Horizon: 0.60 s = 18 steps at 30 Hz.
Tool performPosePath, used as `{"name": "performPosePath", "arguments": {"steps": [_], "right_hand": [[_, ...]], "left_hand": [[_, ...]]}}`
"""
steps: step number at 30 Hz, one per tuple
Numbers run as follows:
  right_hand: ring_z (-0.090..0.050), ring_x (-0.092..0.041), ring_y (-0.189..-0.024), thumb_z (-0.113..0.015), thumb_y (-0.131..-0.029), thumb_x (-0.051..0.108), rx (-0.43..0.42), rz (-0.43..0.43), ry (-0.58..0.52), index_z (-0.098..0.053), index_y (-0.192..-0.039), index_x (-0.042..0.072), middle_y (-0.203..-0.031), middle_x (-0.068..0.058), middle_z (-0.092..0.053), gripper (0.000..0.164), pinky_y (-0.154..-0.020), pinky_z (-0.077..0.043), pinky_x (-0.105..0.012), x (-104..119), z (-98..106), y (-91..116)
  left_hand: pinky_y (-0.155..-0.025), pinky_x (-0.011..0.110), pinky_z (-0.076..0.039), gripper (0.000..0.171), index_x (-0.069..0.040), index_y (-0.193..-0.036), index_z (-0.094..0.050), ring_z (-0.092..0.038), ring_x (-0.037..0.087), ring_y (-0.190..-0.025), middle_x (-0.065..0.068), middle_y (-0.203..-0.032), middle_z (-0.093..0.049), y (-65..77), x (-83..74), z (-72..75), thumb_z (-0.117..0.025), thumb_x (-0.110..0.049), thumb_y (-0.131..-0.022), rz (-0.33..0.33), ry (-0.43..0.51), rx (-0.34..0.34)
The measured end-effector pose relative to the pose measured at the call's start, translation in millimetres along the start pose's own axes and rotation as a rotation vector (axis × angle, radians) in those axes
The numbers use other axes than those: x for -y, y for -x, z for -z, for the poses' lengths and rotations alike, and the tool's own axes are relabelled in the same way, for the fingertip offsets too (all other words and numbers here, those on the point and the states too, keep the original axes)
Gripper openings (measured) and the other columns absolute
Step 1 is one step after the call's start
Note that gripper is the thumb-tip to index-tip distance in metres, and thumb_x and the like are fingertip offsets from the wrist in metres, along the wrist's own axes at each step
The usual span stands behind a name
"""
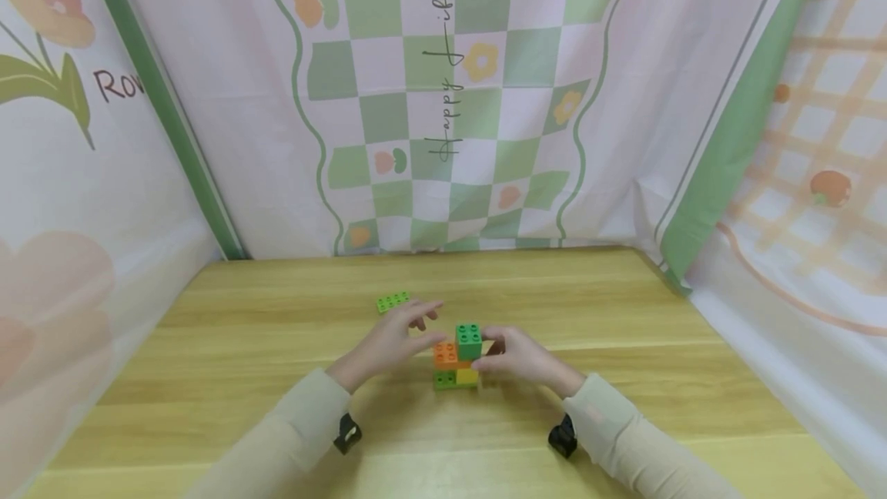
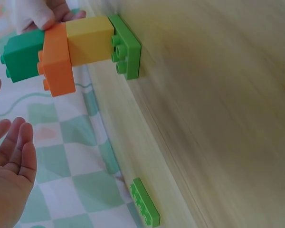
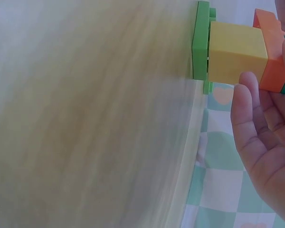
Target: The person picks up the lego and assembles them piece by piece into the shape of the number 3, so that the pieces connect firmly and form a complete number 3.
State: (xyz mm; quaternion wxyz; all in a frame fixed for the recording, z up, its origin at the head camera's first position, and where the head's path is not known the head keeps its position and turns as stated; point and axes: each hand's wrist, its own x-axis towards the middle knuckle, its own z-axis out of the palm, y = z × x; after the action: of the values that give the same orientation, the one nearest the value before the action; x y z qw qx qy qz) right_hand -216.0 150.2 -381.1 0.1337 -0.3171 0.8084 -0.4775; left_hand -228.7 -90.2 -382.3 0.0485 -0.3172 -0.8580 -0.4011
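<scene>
A small stack of toy building bricks stands on the table. At its bottom is a light green plate (image 1: 445,380), then a yellow brick (image 2: 89,41), an orange brick (image 1: 444,354) lying across it, and a dark green brick (image 1: 470,343) on top at the right. My right hand (image 1: 521,356) holds the stack from the right, thumb against the orange and dark green bricks; some fingertips are hidden behind it. To the left, my left hand (image 1: 393,335) hovers with spread, relaxed fingers, apart from the bricks and holding nothing.
A loose light green plate (image 1: 393,301) with studs lies on the wooden table (image 1: 277,314), just beyond my left hand. Printed cloth curtains (image 1: 388,114) hang behind the table and along both sides. A black strap (image 1: 563,437) shows below the right sleeve.
</scene>
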Motion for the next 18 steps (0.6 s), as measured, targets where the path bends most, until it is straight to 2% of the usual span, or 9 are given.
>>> {"name": "performPosePath", "arguments": {"steps": [12,18], "right_hand": [[-0.06,-0.024,-0.078,-0.064,-0.085,0.006,0.004,-0.011,0.002,-0.058,-0.114,-0.002,-0.108,-0.014,-0.061,0.03,-0.068,-0.051,-0.03,-2,0,0],[-0.06,-0.022,-0.077,-0.065,-0.085,0.006,-0.001,-0.016,0.014,-0.059,-0.113,-0.002,-0.107,-0.013,-0.061,0.03,-0.068,-0.05,-0.03,-1,-1,1]], "left_hand": [[-0.08,0.04,-0.047,0.05,-0.007,-0.131,-0.05,-0.055,0.019,-0.087,0.002,-0.106,-0.057,1.7,7.9,4.9,-0.065,-0.026,-0.086,0.027,-0.004,-0.029],[-0.081,0.039,-0.047,0.048,-0.003,-0.128,-0.052,-0.056,0.021,-0.087,0.006,-0.107,-0.059,1.0,13.8,8.1,-0.066,-0.024,-0.086,0.049,0.027,-0.079]]}}
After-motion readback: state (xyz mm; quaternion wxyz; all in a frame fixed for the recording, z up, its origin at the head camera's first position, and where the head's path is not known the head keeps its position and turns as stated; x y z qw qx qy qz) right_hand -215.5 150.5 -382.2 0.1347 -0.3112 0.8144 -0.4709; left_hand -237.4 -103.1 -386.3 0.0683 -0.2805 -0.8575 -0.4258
